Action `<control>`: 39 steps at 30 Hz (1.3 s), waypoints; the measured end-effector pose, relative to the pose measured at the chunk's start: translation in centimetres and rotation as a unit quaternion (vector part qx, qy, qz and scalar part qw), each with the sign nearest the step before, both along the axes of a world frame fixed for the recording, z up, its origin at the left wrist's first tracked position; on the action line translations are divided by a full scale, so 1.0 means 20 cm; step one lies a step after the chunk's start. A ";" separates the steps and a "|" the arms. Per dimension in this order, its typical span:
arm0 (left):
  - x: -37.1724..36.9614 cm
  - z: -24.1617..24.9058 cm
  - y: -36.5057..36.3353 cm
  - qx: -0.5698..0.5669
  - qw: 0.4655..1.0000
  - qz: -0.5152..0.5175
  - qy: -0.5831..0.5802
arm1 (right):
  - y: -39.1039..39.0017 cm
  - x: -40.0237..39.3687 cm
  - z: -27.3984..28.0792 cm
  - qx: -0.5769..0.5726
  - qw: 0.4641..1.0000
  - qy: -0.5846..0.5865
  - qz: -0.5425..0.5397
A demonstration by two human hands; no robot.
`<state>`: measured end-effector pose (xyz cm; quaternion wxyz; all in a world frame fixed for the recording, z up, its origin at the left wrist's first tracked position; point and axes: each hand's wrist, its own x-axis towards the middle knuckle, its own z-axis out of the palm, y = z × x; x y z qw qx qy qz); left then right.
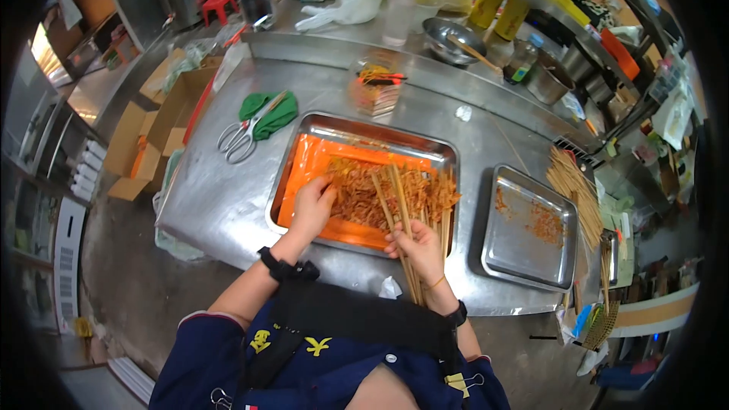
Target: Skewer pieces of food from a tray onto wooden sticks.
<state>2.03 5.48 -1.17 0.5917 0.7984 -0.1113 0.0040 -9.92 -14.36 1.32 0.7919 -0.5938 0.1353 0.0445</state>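
Note:
A steel tray point(275, 216) holds shredded, reddish-brown seasoned food point(353, 201) on a bright orange layer. My left hand point(311, 206) is at the left edge of this food, its fingers closed together; what is between them is too small to make out. Several bamboo skewers point(402, 205) are gripped in my right hand point(419, 249), at the tray's front edge. Their upper ends reach over the food, and their lower ends point toward my body. More skewers with food on them lie along the tray's right side.
Scissors point(241, 137) rest by a green cloth point(275, 114) on the steel table point(205, 197). A second tray point(524, 258) with food scraps stands right, beside bundled skewers point(577, 197). Behind the main tray is a clear container point(376, 91). Cardboard boxes point(171, 118) stand left.

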 end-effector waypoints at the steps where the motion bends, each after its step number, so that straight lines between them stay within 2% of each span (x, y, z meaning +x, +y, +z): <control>1: 0.02 0.01 -0.02 -0.062 0.995 -0.012 0.076 | 0.00 0.00 -0.01 0.002 1.000 -0.005 0.002; 2: 0.03 0.00 -0.03 -0.124 0.980 -0.023 0.153 | 0.00 0.00 -0.01 0.010 1.000 -0.013 0.001; 5: 0.05 0.07 -0.07 -0.248 0.931 -0.079 0.257 | 0.01 -0.01 0.01 0.000 1.000 -0.017 -0.011; 8: 0.07 0.08 -0.11 -0.258 0.916 -0.085 0.294 | 0.01 -0.01 0.01 -0.003 1.000 -0.021 -0.013; 20: 0.12 0.18 -0.21 -0.294 0.917 -0.048 0.264 | 0.01 -0.01 0.01 0.001 1.000 -0.008 0.003; 30: 0.14 0.14 -0.18 -0.294 0.924 -0.112 0.218 | 0.01 0.00 0.03 -0.008 1.000 0.014 0.000; 36: 0.11 0.19 -0.23 -0.293 0.929 -0.079 0.210 | 0.01 0.00 0.04 -0.013 1.000 0.015 0.000; 39: 0.14 0.15 -0.21 -0.282 0.931 -0.097 0.213 | 0.01 0.00 0.04 -0.012 1.000 0.016 0.002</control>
